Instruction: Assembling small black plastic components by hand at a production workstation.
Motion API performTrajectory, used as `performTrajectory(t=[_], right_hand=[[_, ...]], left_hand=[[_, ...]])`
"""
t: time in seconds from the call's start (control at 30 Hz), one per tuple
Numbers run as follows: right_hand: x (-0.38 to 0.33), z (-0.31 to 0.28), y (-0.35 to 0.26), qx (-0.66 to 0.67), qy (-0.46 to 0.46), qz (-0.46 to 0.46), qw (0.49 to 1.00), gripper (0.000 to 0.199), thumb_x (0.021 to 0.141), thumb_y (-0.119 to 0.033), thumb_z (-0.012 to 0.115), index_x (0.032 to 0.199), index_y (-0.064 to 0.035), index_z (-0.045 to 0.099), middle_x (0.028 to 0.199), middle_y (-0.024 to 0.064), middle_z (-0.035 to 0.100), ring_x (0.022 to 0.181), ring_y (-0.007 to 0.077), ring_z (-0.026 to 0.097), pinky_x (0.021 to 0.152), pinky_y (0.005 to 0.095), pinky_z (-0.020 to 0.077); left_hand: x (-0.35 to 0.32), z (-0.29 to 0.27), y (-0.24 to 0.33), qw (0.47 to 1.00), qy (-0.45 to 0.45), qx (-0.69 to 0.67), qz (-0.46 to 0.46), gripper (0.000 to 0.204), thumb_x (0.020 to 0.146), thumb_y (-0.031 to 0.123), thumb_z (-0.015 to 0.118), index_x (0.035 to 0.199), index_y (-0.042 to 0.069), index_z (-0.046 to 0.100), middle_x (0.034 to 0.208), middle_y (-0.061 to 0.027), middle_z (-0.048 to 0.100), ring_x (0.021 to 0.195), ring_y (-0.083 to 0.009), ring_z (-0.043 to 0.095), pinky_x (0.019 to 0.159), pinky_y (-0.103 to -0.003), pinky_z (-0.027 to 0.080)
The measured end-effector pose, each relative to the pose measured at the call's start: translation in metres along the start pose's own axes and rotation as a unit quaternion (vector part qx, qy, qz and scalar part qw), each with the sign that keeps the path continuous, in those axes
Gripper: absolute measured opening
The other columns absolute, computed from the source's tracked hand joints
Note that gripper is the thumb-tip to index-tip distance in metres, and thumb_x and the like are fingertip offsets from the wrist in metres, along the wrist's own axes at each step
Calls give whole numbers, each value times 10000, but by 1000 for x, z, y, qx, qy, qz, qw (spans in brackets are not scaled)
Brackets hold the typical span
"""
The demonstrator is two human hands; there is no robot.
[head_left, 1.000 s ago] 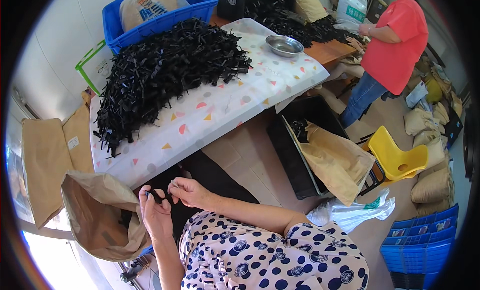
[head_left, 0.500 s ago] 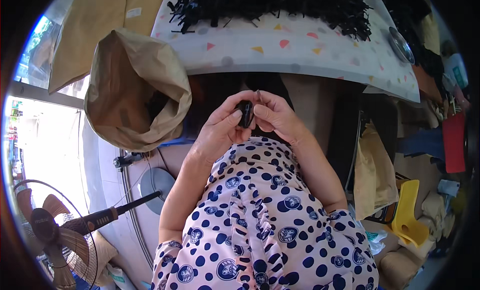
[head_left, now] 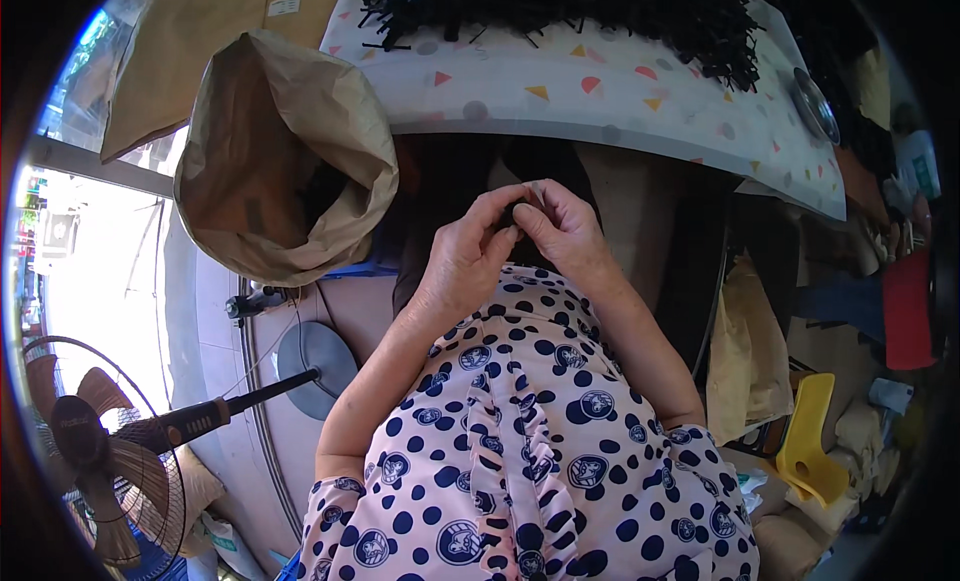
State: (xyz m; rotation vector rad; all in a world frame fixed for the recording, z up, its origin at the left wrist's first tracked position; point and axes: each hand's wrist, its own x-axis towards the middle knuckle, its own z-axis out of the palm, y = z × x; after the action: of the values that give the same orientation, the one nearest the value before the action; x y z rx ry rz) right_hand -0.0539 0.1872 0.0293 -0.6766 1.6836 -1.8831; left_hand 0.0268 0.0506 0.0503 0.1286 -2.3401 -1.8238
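Observation:
Both hands meet in front of my lap, with a small black part (head_left: 509, 219) between the fingers. Little of it shows, as the fingers cover most of it. My left hand (head_left: 466, 249) is closed, its thumb and bent fingers gripping the part from the left. From the other side my right hand (head_left: 570, 233) pinches at it, thumb pressed close to the dark piece and index finger curled above. Something small and thin may stick up at the right fingertips; I cannot make it out. Beyond the hands, a heap of thin black pieces (head_left: 570, 11) lies on the patterned table cover (head_left: 500, 96).
An open brown paper sack (head_left: 350, 131), with something dark inside, stands left of the hands. A fan (head_left: 90, 441) is at the lower left, its round grey base (head_left: 318, 366) nearby. On the right are a yellow plastic piece (head_left: 808, 441) and a metal dish (head_left: 815, 106).
The black part, plainly visible before, is now mostly hidden by the fingers. My left hand has turned, its back showing more. The whole view has shifted slightly.

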Motion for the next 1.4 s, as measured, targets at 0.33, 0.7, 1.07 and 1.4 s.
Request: performTrajectory(t=[0.33,0.7,1.07,1.4], right_hand=[[-7,22,-13,71,14,47,996,336,1020,-229,394,1284,-27,433,674,-26,458,474,26,363,415,167,304],[14,28,-20,154,-1,87,984,277,1000,-136,424,1268,-70,448,735,-24,478,503,25,398,408,163,319],[113,-38,-37,-122,-17,7,992,287,935,-180,575,1183,-47,521,712,-48,454,629,43,406,577,196,362],[255,-169,-23,-476,323,-87,814,383,834,-212,698,1131,-48,521,677,83,571,584,155,529,580,273,452]], left_hand=[[2,-1,-11,999,40,-33,-7,385,926,-40,478,1304,32,487,1007,-58,611,883,-79,571,771,-217,518],[12,-6,6,988,125,76,54,385,837,-77,557,1203,42,579,997,-121,652,799,-172,634,707,-260,511],[57,-77,5,973,211,86,28,274,861,-69,564,1125,-16,613,1007,-95,648,900,-100,597,787,-222,477],[42,-176,-74,913,178,357,-87,340,847,-38,510,1175,36,556,973,-191,639,939,-271,627,849,-317,455]])
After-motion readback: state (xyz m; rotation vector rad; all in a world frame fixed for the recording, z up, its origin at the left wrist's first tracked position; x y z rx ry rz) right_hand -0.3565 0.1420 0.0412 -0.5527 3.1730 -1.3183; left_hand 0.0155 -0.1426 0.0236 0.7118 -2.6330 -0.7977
